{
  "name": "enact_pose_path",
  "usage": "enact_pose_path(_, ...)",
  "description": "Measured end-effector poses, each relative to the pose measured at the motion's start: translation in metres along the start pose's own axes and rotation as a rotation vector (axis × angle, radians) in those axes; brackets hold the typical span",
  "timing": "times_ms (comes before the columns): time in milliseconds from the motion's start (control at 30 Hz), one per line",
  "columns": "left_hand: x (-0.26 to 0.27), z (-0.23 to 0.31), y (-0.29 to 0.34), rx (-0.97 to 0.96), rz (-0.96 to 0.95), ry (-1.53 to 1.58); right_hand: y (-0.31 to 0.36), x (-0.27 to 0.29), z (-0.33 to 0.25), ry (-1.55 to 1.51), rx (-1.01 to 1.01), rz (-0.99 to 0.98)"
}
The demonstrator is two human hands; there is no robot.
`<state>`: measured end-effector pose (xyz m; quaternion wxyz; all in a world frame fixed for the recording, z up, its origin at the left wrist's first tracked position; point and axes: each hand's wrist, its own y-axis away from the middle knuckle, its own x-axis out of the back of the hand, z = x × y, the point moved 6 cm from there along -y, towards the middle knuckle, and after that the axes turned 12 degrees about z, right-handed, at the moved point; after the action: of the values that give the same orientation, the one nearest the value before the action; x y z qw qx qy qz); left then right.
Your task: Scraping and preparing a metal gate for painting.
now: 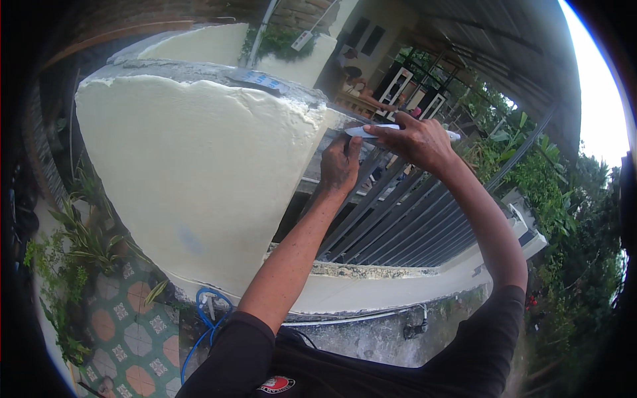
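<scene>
My right hand [419, 140] is closed around a long pale tool [393, 127] with a flat, blade-like end pointing left and a whitish far end showing past the knuckles. Below that flat end is my left hand [340, 164], its fingers curled and its thumb up close to the blade. Whatever lies within the left fingers is hidden. Both hands are at the top of a dark slatted fence [398, 219], where it meets a cream-painted wall [199, 159].
A bluish flat piece [260, 81] lies on the wall's rough grey top. Blue hose [211, 312] loops at the wall's foot beside patterned tiles [137, 325]. Leafy plants [86, 245] border the left. Beyond the fence, people [355, 81] sit under a metal roof [504, 53].
</scene>
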<state>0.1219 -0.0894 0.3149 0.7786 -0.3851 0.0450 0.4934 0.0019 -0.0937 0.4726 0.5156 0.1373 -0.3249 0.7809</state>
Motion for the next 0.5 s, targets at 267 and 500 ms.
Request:
enact_pose_path(267,0.006,0.015,0.004,-0.147,0.034,-0.052,0.007,0.003,0.005,0.025,0.015,-0.084)
enact_pose_path(500,0.004,0.001,-0.005,0.126,-0.054,-0.063,0.002,-0.004,0.002,0.008,-0.045,0.083)
